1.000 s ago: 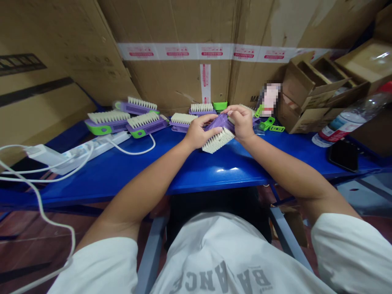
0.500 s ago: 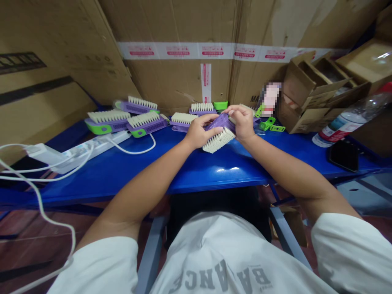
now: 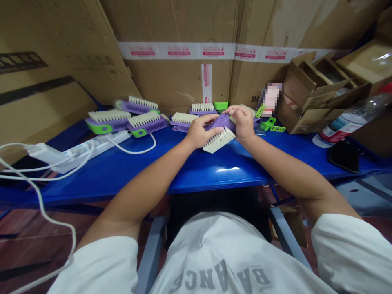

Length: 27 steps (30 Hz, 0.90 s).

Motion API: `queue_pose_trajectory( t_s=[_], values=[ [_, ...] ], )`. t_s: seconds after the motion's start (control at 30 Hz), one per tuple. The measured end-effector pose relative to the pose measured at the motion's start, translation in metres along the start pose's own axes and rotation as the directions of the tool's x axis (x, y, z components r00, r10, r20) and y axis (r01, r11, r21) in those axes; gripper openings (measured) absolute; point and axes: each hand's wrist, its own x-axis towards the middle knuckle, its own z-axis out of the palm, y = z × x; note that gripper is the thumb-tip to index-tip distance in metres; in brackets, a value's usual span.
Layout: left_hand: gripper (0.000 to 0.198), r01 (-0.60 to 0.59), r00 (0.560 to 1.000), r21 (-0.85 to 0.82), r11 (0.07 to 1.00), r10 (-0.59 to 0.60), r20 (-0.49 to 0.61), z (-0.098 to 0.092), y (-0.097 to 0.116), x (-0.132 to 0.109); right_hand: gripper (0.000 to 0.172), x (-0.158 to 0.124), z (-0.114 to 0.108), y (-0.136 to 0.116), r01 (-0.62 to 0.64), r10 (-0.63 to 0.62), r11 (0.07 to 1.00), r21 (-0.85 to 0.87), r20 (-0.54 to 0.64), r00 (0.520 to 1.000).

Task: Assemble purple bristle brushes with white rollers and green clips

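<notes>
**Head camera, looking forward and down**

The camera sits on the person's head. It looks over the white shirt (image 3: 214, 253) at the near edge, along both forearms to the left hand (image 3: 197, 132) and right hand (image 3: 243, 122), closed on a purple brush (image 3: 219, 138) mid-frame above the blue table (image 3: 122, 171). Cardboard boxes (image 3: 183, 24) wall off the far side.

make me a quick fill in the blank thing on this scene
The left hand and right hand together hold a brush whose plastic body is ____.
The table top is ____.
The plastic bottle lies on its side to the person's ____.
Missing words: purple; blue; right.
</notes>
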Motion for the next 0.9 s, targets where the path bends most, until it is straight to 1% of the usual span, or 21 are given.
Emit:
queue_pose_trajectory(
  t_s=[0.23,0.4,0.6,0.9],
  values=[
    [0.063,-0.014,1.000,-0.023,1.000,0.013,-0.007,-0.0001,-0.0006,0.0003,0.025,-0.0017,-0.0007,-0.0022,0.037,-0.037,0.999,-0.027,-0.005,0.999],
    [0.060,-0.003,1.000,0.000,1.000,0.003,-0.003,0.0001,-0.0009,0.0003,0.031,0.0003,0.0003,0.0007,0.030,-0.031,0.999,-0.043,-0.018,0.999],
    [0.064,0.006,1.000,0.018,1.000,-0.006,0.004,0.0000,-0.0020,0.0001,0.031,0.0011,-0.0002,0.0012,0.039,-0.039,0.998,-0.051,-0.012,0.999],
    [0.070,-0.004,1.000,-0.006,1.000,0.004,0.009,-0.0002,-0.0028,0.0007,0.033,0.0008,-0.0014,0.0019,0.059,-0.060,0.997,-0.039,-0.011,0.998]
  ],
)
